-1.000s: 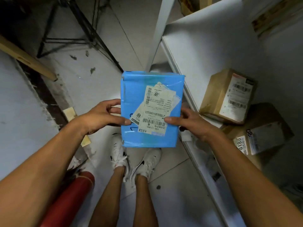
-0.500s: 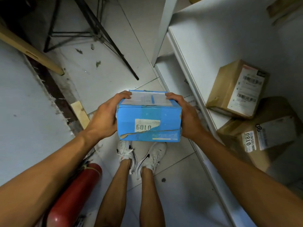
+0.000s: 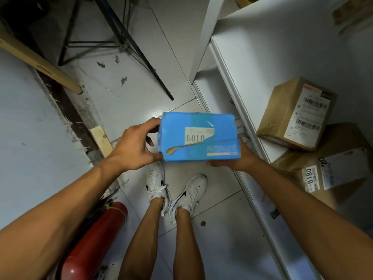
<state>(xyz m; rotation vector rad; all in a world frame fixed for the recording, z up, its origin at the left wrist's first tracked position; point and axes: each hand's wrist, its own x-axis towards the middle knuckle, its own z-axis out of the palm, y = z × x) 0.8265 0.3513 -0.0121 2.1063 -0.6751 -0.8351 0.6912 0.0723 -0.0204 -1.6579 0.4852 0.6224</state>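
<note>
Gripping the blue parcel (image 3: 197,136) at its left end with the left hand (image 3: 135,148), clasping its right lower corner with the right hand (image 3: 234,161) (torn across the front).

Right of blue parcel (image 3: 197,136): shelf (image 3: 272,57) edge close; its far surface open.
Shelf obstacles: upper cardboard box (image 3: 282,114), lower cardboard box (image 3: 343,164).
Left: wall (image 3: 30,128), fire extinguisher (image 3: 90,239).
Ahead: stand legs (image 3: 133,51).
</note>
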